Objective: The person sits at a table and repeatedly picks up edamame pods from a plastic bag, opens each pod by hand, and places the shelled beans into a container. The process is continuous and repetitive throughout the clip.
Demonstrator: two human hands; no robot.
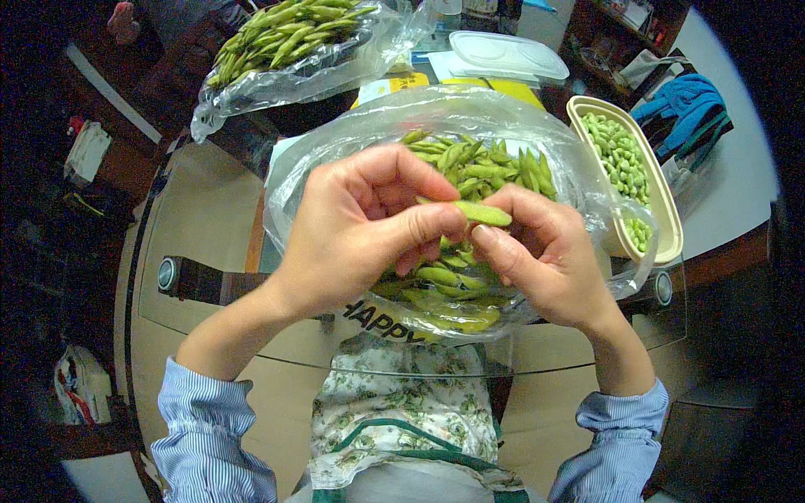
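Note:
Between the fingertips of both hands is a green edamame pod (483,214), held above an open clear plastic bag (327,144). My left hand (377,220) pinches the pod's left end with thumb and forefinger. At its right end, the thumb and forefinger of my right hand (541,251) grip it from below and above. Many edamame pods (487,171) lie in the bag behind and beneath the hands, which hide part of the heap. A cream oblong tray (666,232) to the right holds shelled green beans (619,151), with part of the bag over its near end.
A second plastic bag (302,88) full of pods lies at the back left. A clear plastic lid (509,53) rests at the back, near yellow packaging (503,91). The glass tabletop's curved edge (402,373) runs in front of the body. Blue cloth (685,110) is at the right.

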